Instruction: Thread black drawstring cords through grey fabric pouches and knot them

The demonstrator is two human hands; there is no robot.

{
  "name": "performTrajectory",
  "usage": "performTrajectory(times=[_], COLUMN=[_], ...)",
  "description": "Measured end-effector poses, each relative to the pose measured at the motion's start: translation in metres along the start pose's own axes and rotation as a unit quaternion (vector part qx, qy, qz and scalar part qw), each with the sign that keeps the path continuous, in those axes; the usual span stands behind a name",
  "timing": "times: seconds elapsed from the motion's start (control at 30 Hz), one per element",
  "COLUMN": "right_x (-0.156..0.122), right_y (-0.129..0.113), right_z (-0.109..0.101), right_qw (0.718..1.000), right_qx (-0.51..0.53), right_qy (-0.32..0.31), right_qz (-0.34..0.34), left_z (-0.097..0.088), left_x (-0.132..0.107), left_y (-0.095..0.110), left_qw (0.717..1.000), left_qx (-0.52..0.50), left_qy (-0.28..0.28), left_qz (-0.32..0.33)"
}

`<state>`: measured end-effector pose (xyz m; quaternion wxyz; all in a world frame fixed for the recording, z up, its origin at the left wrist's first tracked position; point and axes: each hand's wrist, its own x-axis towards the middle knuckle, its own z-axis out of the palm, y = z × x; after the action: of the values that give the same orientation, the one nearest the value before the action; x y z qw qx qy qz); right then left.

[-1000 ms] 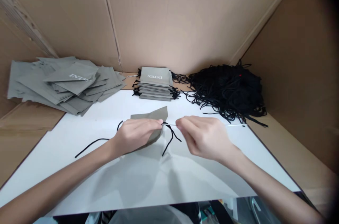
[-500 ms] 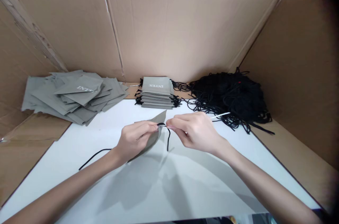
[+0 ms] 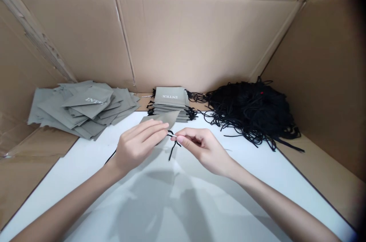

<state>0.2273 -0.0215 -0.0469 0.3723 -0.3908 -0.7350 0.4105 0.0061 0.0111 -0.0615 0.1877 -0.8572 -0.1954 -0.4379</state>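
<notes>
My left hand (image 3: 138,146) is closed on a grey drawstring pouch (image 3: 172,117), whose upper corner sticks out beyond the fingers. A black cord (image 3: 171,153) comes out at the pouch's edge, one end hanging down between my hands and another stretch showing left of my left wrist. With thumb and forefinger, my right hand (image 3: 207,149) pinches a thin white threading tool (image 3: 175,136) right beside that cord. Most of the tool is hidden by the fingers, so I cannot tell whether the cord is hooked on it.
Loose grey pouches (image 3: 82,110) lie heaped at the back left. A neat stack of corded pouches (image 3: 170,97) sits at the back middle. Tangled black cords (image 3: 251,114) form a mound at the back right. Cardboard walls (image 3: 206,40) surround the white table (image 3: 237,211).
The pouch has tilted and moved slightly up, with my left fingers now flatter over it. My right hand has shifted slightly down, and the white tool's long end no longer shows plainly behind it.
</notes>
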Motion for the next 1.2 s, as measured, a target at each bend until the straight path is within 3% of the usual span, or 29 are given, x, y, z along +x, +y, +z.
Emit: performTrajectory(times=[0.17,0.33,0.53,0.6,0.73,0.87,1.03,1.2], right_x=[0.002,-0.001,-0.003,-0.002,-0.002,0.000,0.003,0.005], right_y=[-0.008,-0.006,-0.004,-0.003,-0.002,-0.004,-0.005,-0.006], right_z=[0.003,-0.001,-0.017,-0.021,-0.022,-0.022,-0.026,-0.024], right_qw=[0.999,0.997,0.963,0.952,0.946,0.946,0.969,0.997], right_qx=[0.013,-0.060,-0.230,-0.261,-0.279,-0.286,-0.212,0.013], right_qy=[0.029,0.038,0.030,0.010,-0.012,-0.030,-0.052,-0.076], right_qz=[0.014,-0.016,-0.137,-0.161,-0.162,-0.148,-0.115,-0.013], left_z=[-0.009,-0.015,-0.014,-0.012,-0.005,0.001,0.004,-0.005], left_x=[0.001,0.005,0.008,0.007,0.005,0.002,-0.003,0.004], left_y=[0.000,-0.002,0.007,0.011,0.015,0.021,0.028,0.024], left_qw=[0.998,0.998,0.966,0.969,0.986,0.990,0.990,0.997], left_qx=[0.047,-0.059,-0.182,-0.182,-0.149,-0.129,-0.118,-0.053], left_qy=[0.051,-0.025,0.002,0.008,0.015,0.019,0.021,0.051], left_qz=[-0.009,-0.014,-0.185,-0.170,-0.068,-0.059,-0.068,-0.035])
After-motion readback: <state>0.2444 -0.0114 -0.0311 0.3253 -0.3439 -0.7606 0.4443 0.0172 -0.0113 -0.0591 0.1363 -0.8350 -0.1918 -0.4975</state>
